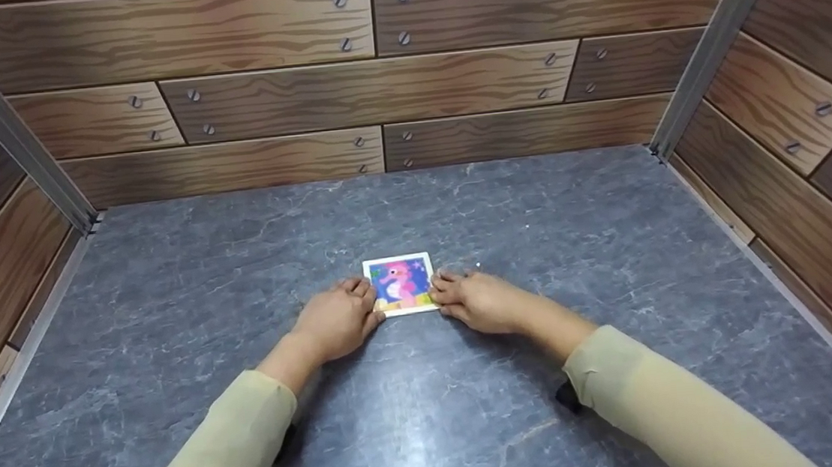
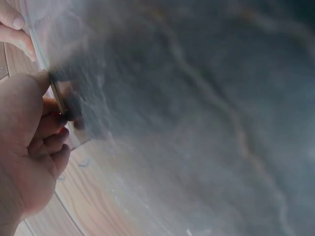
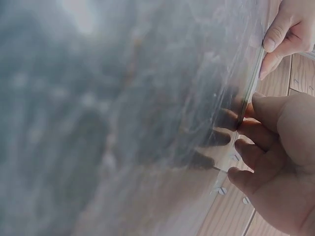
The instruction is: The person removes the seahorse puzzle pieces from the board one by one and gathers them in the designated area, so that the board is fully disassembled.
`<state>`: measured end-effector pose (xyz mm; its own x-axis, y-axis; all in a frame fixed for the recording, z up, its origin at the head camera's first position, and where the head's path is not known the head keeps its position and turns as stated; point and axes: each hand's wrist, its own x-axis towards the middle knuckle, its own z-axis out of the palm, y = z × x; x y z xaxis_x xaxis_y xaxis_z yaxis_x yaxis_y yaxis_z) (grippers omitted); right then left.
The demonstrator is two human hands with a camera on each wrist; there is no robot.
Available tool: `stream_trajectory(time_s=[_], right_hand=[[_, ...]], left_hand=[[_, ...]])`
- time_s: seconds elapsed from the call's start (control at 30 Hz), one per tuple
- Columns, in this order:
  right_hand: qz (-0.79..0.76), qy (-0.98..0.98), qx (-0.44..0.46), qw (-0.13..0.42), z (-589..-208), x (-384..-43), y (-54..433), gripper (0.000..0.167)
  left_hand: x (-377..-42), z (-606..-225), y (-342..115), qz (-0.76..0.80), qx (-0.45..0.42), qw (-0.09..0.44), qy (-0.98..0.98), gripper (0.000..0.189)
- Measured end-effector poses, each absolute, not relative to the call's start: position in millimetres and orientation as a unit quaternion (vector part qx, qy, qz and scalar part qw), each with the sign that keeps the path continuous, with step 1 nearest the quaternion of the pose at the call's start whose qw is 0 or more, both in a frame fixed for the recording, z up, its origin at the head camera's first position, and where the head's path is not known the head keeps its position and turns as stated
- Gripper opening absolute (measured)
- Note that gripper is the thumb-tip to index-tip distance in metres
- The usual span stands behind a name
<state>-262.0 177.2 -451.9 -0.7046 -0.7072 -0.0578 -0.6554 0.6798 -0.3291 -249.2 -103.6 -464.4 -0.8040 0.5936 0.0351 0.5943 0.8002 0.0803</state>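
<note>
Left hand and right hand hold the picture by its sides; one harder tug might twist it.

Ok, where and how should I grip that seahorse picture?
Take the seahorse picture by its left and right edges, fingers coming in from both sides; it's thin, squarish and lies roughly flat, face up, so those opposite edges likely give the steadiest pinch.

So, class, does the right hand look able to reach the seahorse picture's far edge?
Probably yes: the right hand holds the right side of the seahorse picture, and nothing visible blocks its far edge.
</note>
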Motion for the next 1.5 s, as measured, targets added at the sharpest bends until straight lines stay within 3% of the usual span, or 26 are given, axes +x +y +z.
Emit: stream_trajectory(time_s=[0.37,0.5,0.9,1.5], right_hand=[[-0.129,0.912,-0.368,0.128,-450,-250,178,0.044],[-0.12,0.914,-0.362,0.139,-448,-243,180,0.045],[-0.106,0.909,-0.384,0.122,-447,-230,190,0.045],[-0.136,0.898,-0.399,0.124,-448,-214,196,0.044]], left_hand=[[-235,-469,-107,-0.052,-0.343,0.053,-0.937,0.046],[-229,-470,-105,-0.058,-0.347,0.048,-0.935,0.044],[-218,-464,-99,-0.039,-0.352,0.027,-0.935,0.053],[-202,-465,-103,-0.041,-0.375,0.063,-0.924,0.052]])
